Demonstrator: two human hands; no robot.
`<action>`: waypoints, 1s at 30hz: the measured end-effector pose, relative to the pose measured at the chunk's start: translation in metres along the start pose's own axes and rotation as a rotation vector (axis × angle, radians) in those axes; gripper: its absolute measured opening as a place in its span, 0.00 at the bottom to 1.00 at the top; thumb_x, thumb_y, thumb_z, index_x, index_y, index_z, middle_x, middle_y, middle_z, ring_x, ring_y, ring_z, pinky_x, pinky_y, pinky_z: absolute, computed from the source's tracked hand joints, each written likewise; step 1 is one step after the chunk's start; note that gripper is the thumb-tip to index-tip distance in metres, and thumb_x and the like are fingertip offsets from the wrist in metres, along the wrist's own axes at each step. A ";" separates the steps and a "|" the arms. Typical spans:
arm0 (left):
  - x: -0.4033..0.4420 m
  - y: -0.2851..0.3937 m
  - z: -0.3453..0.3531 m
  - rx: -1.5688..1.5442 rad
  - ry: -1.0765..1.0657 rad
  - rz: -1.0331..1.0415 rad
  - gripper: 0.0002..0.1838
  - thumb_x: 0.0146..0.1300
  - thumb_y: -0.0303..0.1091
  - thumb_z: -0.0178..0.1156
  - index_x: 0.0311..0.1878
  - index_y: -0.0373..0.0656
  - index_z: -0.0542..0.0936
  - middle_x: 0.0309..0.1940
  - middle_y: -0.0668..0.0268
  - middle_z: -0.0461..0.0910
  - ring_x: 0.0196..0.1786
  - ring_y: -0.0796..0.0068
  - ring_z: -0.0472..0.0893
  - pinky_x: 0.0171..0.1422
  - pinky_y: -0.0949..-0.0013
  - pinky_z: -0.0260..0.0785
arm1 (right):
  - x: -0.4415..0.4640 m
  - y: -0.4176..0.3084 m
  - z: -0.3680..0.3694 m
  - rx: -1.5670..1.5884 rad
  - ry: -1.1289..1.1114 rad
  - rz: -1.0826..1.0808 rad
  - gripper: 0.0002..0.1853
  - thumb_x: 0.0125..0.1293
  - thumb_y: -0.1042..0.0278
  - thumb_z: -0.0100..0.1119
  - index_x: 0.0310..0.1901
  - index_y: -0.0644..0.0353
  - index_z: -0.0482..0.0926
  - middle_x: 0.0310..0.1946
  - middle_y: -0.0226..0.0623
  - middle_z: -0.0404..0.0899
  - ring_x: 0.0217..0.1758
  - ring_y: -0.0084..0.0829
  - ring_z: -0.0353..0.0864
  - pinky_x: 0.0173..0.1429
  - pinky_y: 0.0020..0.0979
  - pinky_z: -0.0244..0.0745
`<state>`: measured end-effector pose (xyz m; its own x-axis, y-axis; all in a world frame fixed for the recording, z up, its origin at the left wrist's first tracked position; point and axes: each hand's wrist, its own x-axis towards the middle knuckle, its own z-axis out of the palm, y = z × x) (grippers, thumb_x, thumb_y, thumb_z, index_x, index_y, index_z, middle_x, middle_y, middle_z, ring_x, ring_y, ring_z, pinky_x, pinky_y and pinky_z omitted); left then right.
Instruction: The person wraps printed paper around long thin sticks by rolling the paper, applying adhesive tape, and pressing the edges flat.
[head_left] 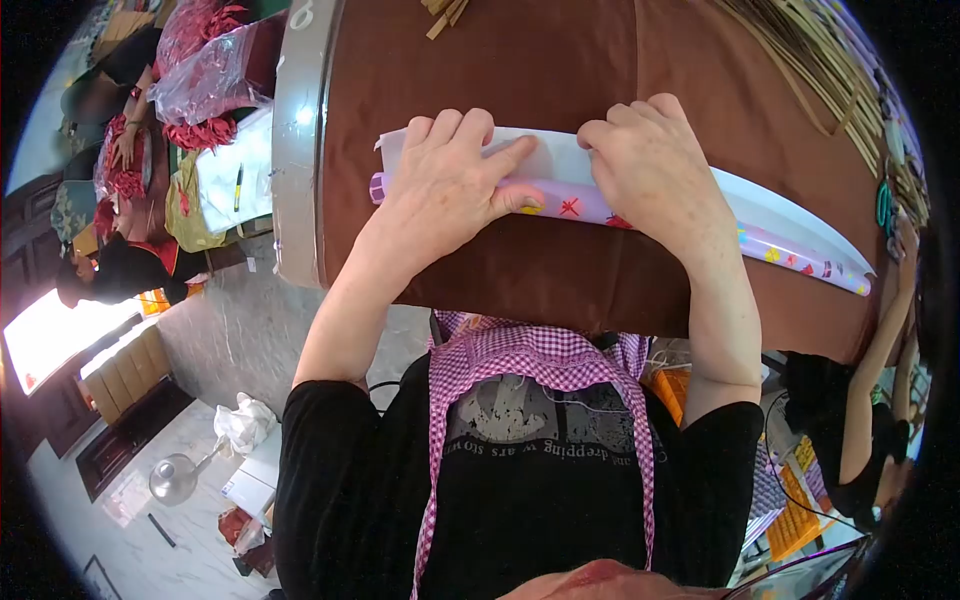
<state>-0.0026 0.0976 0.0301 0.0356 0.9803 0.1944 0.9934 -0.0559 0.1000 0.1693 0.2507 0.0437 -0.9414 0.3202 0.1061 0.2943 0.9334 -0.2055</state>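
A sheet of lilac wrapping paper (570, 203), printed with red and yellow figures, is partly rolled into a long tube on the brown-covered table. Its white inner side (545, 160) faces up along the far edge. My left hand (440, 185) is closed over the left part of the roll, thumb along the tube and fingers bent on the white side. My right hand (655, 170) grips the paper near the middle, its fingers curled under and partly hidden. The right end of the tube, beyond that hand, lies free on the table.
Dry strips (815, 75) lie at the table's far right, near green-handled scissors (884, 205). Other people sit at left and right. A plastic bag with red material (210, 80) and a pen (238, 187) lie on another table at left.
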 end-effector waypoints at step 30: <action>0.012 0.017 0.011 -0.064 0.070 0.038 0.22 0.58 0.58 0.65 0.48 0.55 0.82 0.35 0.67 0.68 0.42 0.66 0.71 0.46 0.61 0.60 | -0.057 0.076 -0.038 0.500 0.077 0.005 0.13 0.60 0.76 0.61 0.47 0.59 0.85 0.32 0.41 0.84 0.35 0.38 0.83 0.40 0.36 0.74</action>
<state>0.0159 0.1109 0.0234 0.0633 0.9616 0.2669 0.9824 -0.1072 0.1531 0.2518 0.3093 0.0594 -0.9198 0.3528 0.1718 0.1655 0.7459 -0.6452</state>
